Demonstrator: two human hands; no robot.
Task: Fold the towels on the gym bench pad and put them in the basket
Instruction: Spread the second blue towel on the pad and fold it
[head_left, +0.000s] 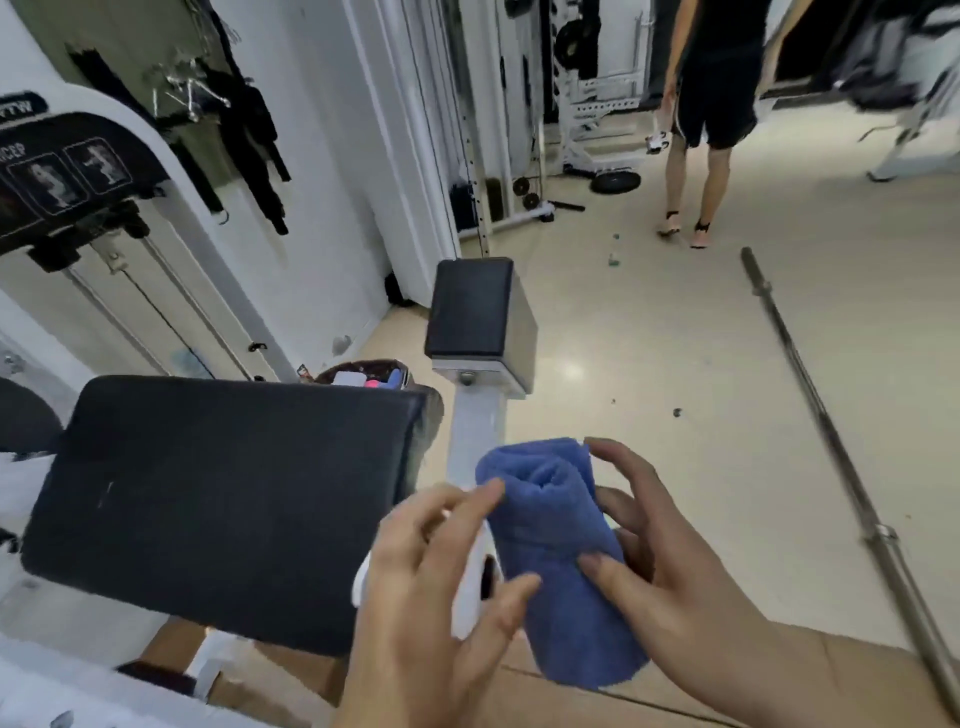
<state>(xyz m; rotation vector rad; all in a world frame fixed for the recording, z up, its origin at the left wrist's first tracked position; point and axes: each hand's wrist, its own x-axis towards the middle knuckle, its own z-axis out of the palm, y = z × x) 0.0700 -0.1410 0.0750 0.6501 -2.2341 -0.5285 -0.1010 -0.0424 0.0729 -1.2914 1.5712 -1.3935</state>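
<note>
Our right hand curls round the rolled blue towel, thumb across its front; our left hand rests loose fingers against its side, gripping nothing.

Beside the bench pad, right hand grips a rolled towel, left hand touching it.

The rolled towel is plain blue, the bench pad black, the floor cream.
</note>
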